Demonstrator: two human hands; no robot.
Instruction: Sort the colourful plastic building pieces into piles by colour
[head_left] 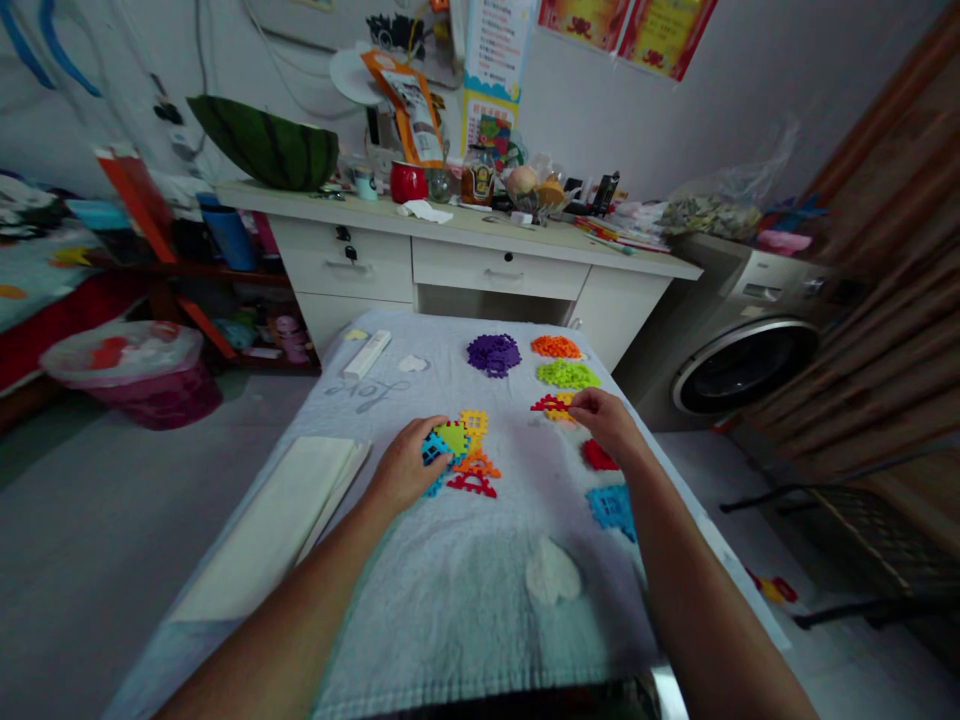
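Observation:
My left hand (411, 465) is closed on a few plastic building pieces, a green one (453, 437) and a blue one (433, 448) among them. Against these lie yellow (474, 424), orange (478, 464) and red (472, 484) pieces; whether they are all joined I cannot tell. Over the yellow pile (559, 412) my right hand (600, 415) pinches a thin red building piece (547, 404). Nearby sit a lime-green pile (568, 374), an orange pile (556, 347), a purple pile (493, 354), a red pile (598, 455) and blue pieces (611, 508), partly behind my right forearm.
A folded white cloth (274, 520) and a white power strip (367, 355) lie on the cloth-covered table (480, 620). Behind it stands a cluttered white desk (352, 265) with half a watermelon (270, 145). A washing machine (739, 330) is at right, a pink bin (135, 385) at left.

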